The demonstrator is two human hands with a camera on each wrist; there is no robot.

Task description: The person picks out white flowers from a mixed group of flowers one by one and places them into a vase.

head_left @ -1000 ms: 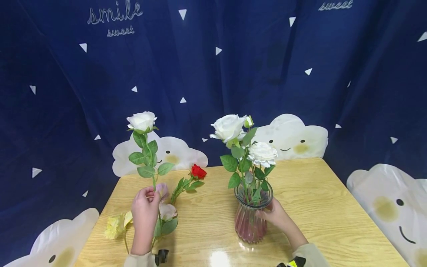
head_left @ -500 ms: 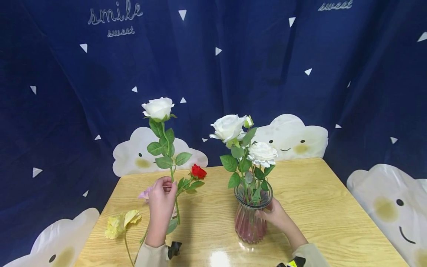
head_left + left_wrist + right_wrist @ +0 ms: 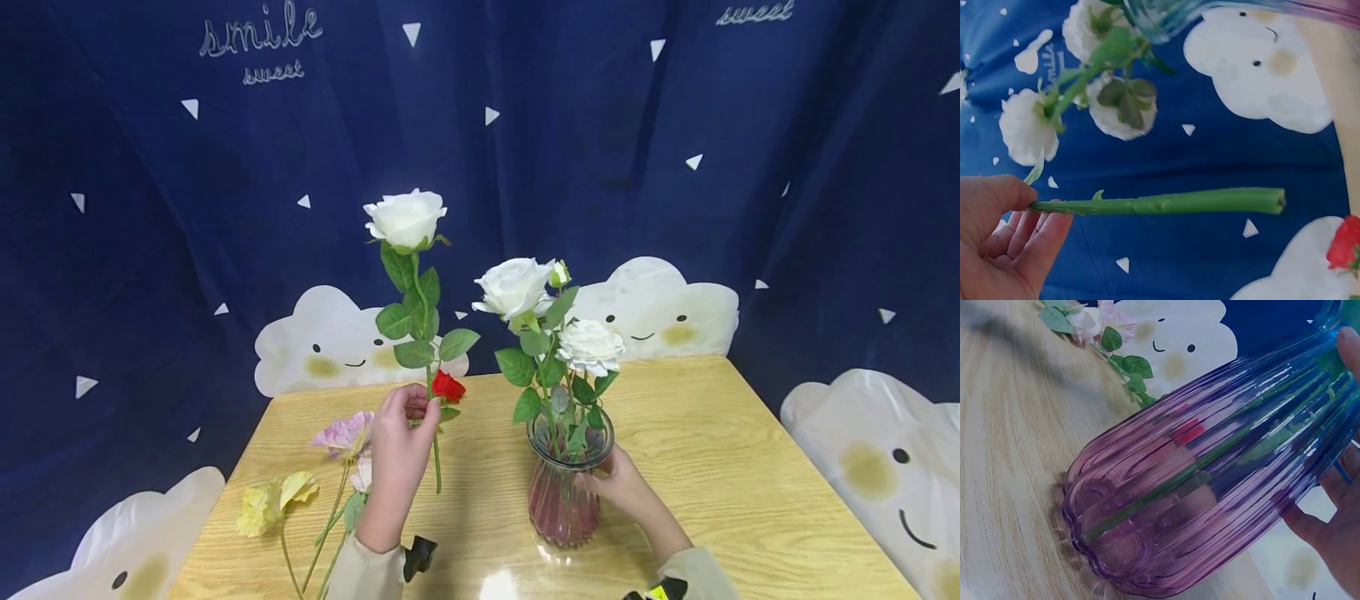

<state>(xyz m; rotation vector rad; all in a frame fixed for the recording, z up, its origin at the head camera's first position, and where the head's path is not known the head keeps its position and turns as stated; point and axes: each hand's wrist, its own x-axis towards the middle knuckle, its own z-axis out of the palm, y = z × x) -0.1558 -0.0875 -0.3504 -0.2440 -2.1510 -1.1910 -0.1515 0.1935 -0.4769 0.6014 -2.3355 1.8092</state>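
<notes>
My left hand [image 3: 405,446] pinches the green stem of a white rose [image 3: 407,221], held upright above the table. In the left wrist view the stem's cut end [image 3: 1272,200] sticks out past the thumb and fingers. My right hand [image 3: 618,483] grips the neck of a ribbed pink glass vase [image 3: 564,504] that stands on the table. Inside it are another white rose [image 3: 514,287], a fuller white flower [image 3: 591,346] and a small bud [image 3: 558,273]. The right wrist view shows stems [image 3: 1166,487] through the glass.
A yellow flower [image 3: 258,508], a lilac flower [image 3: 345,435] and a pale pink one [image 3: 362,473] lie on the left of the wooden table [image 3: 675,425]. Behind my left hand lies a red rose [image 3: 447,386]. A dark blue curtain [image 3: 585,167] with white clouds surrounds the table.
My left hand has moved right and slightly up with the white rose, nearer the vase, uncovering the lilac and pale pink flowers. My right hand and the vase have stayed still.
</notes>
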